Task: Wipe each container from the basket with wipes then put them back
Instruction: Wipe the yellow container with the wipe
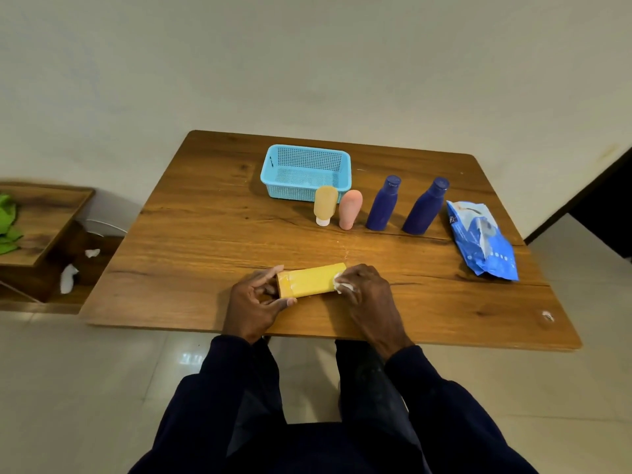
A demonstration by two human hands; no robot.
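A yellow box-shaped container (313,279) lies on its side near the front of the wooden table (205,234). My left hand (254,304) grips its left end with thumb and fingers. My right hand (364,290) pinches a crumpled white wipe (342,284) against the container's right end. Farther back stands an empty light-blue basket (275,169). In front of it stand a tan tube (325,204), a pink tube (349,208) and two dark blue bottles (383,203) (425,206). A blue wipes pack (480,239) lies at the right.
A low wooden shelf (44,213) stands left of the table with green cloth (8,224) on it and white scraps (68,277) below. A small white scrap (548,315) lies near the table's front right corner. Pale tiled floor surrounds the table.
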